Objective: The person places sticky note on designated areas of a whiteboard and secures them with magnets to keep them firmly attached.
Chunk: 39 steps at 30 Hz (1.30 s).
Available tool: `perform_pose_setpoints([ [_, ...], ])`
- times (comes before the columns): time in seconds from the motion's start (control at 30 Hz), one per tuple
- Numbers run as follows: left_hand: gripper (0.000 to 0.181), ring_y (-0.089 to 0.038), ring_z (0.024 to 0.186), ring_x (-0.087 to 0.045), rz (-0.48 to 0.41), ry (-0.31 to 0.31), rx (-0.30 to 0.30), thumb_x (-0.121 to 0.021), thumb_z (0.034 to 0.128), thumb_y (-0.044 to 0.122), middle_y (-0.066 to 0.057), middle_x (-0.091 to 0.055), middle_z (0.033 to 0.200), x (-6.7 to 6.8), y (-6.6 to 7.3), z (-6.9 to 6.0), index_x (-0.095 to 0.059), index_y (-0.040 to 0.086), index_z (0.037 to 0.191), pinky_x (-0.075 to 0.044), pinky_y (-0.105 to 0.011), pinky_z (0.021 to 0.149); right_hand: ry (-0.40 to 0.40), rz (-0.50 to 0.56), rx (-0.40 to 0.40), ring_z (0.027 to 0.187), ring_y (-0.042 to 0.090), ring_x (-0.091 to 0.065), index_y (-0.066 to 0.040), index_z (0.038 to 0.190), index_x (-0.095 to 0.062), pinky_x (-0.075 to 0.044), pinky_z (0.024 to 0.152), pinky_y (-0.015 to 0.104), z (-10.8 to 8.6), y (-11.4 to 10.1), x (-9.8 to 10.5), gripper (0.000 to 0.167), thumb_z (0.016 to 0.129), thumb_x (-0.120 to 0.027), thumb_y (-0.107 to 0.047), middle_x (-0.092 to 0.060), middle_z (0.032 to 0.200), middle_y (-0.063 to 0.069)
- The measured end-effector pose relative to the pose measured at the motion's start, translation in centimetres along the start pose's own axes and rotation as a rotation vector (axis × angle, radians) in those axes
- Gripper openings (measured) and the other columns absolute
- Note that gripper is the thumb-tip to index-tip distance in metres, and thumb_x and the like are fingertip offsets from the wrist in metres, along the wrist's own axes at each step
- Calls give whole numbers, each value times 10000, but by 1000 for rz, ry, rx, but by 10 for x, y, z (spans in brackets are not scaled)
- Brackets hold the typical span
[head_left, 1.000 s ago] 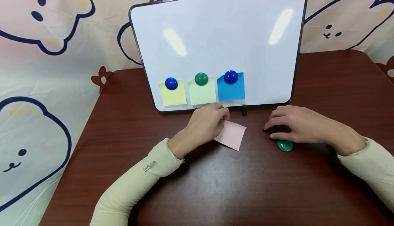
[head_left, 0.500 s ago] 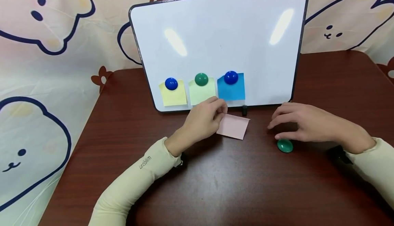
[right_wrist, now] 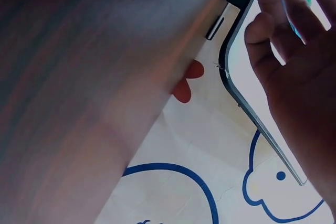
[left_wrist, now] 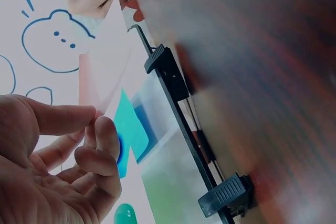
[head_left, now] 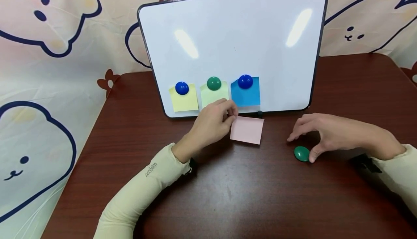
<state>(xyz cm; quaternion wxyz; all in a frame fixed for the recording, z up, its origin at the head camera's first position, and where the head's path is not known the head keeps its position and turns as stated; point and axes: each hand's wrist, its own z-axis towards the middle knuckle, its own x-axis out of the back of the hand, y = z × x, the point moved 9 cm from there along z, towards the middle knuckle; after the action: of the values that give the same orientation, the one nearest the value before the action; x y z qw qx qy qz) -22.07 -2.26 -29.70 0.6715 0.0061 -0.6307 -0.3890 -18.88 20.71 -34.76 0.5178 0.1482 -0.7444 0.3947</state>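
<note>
In the head view my left hand (head_left: 213, 123) pinches a pink sticky note (head_left: 247, 130) by its upper left corner. The note hangs before the whiteboard's lower edge. Thumb and fingertips meet on the pink note (left_wrist: 107, 61) in the left wrist view. My right hand (head_left: 342, 136) is over the table, thumb at the right edge of a round green magnet (head_left: 302, 154); whether it touches is unclear. Its fingers reach past the magnet's far side, apart from it. In the right wrist view that magnet does not show beside the right hand (right_wrist: 302, 66).
A whiteboard (head_left: 234, 33) leans at the back on black clip feet (left_wrist: 228, 195). On it are a yellow note (head_left: 184, 103) under a blue magnet (head_left: 182, 88), a pale green note (head_left: 208, 97) under a green magnet (head_left: 214, 83), and a blue note (head_left: 247, 96) under another blue magnet (head_left: 245, 81).
My left hand has lifted the pink note up and slightly left, toward the board. My right hand has shifted right and spread, its thumb moving to the green magnet's right side.
</note>
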Motion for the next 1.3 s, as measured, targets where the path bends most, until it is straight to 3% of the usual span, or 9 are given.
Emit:
perform_pose_setpoints([
  [0.3,61,-110,749,-594,-30,-28,9,-664,930,98,14,-669,896,-2,-1,0,-674,158,931,-475,-255,664,-90,40,17,1016,2,-557,-414,1161,-680,-539,869,253,2,2,-14,571,660,-918,-278,-590,1122,-230],
  [0.47,57,-110,758,-605,-42,-25,1,-669,928,96,12,-675,897,-4,-2,0,-680,152,930,-483,-251,673,-74,67,80,965,1,-546,-416,1117,-698,-535,811,223,1,-3,-15,467,705,-891,-307,-599,1090,-219],
  [0.63,61,-109,755,-598,-43,-30,1,-667,928,95,15,-671,891,-5,-2,0,-679,156,932,-478,-250,670,-55,72,157,945,-2,-549,-382,1149,-701,-531,783,211,0,-8,-14,475,726,-877,-256,-604,1084,-208],
  [1.1,54,-121,765,-588,-42,-9,-3,-672,930,95,4,-639,903,-2,-1,-1,-686,147,935,-475,-249,669,-65,45,171,961,-3,-555,-407,1163,-679,-534,796,207,3,-11,-16,441,794,-832,-220,-582,1133,-208],
  [1.3,44,-124,758,-583,-44,-2,6,-668,940,113,10,-653,926,-2,-2,0,-687,152,950,-472,-254,669,-22,-8,206,949,-16,-550,-359,1206,-686,-541,782,206,2,-15,-14,448,814,-818,-186,-584,1151,-195],
])
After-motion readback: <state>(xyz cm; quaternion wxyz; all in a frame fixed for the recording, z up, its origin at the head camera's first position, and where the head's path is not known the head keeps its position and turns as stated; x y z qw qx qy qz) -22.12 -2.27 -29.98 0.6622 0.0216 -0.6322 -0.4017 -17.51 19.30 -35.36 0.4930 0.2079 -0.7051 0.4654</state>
